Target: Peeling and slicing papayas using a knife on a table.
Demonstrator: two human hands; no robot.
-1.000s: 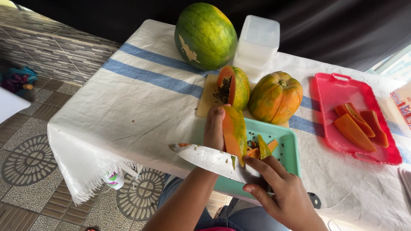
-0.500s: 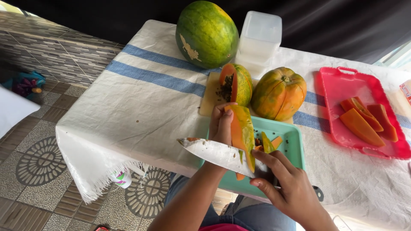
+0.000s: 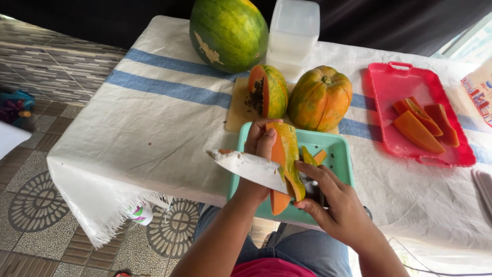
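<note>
At the frame's lower centre, the left hand (image 3: 260,149) is gripping a papaya slice (image 3: 285,159) over the teal tray (image 3: 341,159), while the right hand (image 3: 335,205) is closing around a knife (image 3: 249,166) cutting into it.

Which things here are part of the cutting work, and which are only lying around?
In use:
left hand holding the papaya slice
right hand with the knife
green tray

Lying about:
watermelon
halved papaya
whole papaya
red tray
plastic containers
</note>
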